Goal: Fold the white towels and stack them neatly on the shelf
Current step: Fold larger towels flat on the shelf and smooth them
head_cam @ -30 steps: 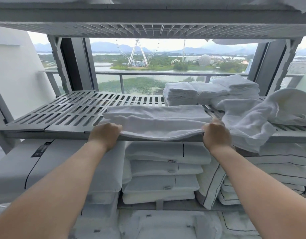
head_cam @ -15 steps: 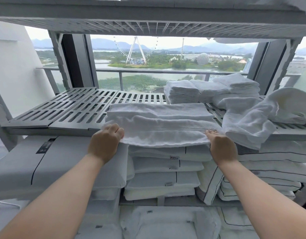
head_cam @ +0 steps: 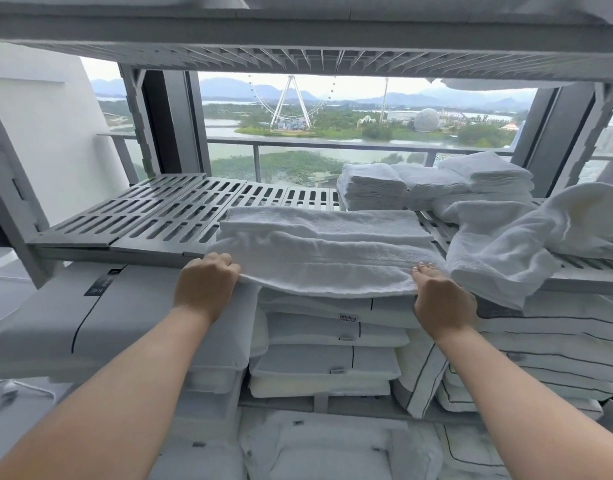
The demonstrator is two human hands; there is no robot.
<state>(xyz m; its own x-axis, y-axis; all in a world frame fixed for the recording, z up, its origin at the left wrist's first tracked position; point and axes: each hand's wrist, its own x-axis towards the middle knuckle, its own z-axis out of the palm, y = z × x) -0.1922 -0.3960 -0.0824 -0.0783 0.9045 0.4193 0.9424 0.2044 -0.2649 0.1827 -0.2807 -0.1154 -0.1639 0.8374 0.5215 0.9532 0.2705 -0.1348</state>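
A long white towel, folded lengthwise, lies across the front of the grey slatted shelf, its near edge hanging over the shelf's front rail. My left hand grips the towel's near left corner with curled fingers. At the near right corner my right hand holds the edge, fingertips on top of the cloth. Folded white towels are stacked at the back right of the same shelf. A loose, unfolded white towel is heaped at the right and droops over the shelf's front.
Stacked white pillows with dark piping fill the shelf below. Another slatted shelf runs overhead. Grey uprights stand at both sides, and behind the shelf is a window. The slats on the left half of the shelf show bare.
Both hands have drawn the towel's near edge toward me, so it now overhangs the front rail further. The right hand shifted from on top of the edge to the corner.
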